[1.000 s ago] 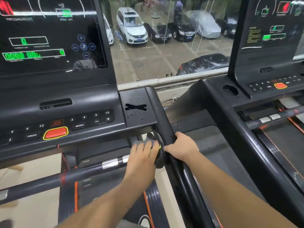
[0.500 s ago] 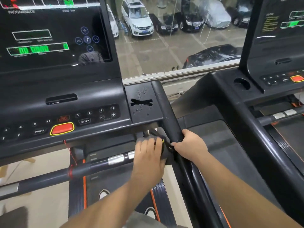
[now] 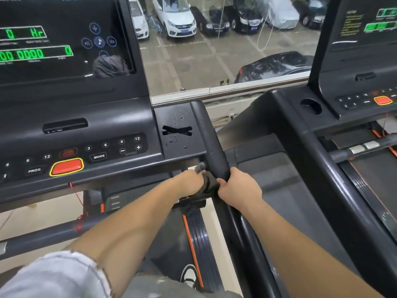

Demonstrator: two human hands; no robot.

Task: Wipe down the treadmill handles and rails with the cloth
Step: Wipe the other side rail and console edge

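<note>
Reading left to right: a pale sleeve sits in the bottom-left corner; it wasn't in view 0.5 s ago. Upper left is the console. Its display shows green "0 Hr" over a row of zeros, but the top box was blank 0.5 s ago. On the keypad, the red button with a yellow edge sits left of MODE.

The cross handlebar runs under the console toward the right. Its silver plate showed earlier; the left forearm covers it now.

The left hand is at the bar's right end. Earlier it lay flat with fingers straight on top of the cloth. Now the knuckles are up and the fingers curl round it.

The cloth is dark grey, bunched where the bar meets the side rail and squeezed between both hands. One corner pokes up above the left knuckles and a fold hangs below the hand.

The flat panel with the X-shaped slot carries droplets, same as before. The side rail drops from its right edge.

The right hand wraps the side rail just below the console corner, thumb against the cloth. Grip and spot match both earlier frames.

Further right is the neighbouring treadmill, with its cup holder nearer than 0.5 s ago. Parked cars show through the window.
</note>
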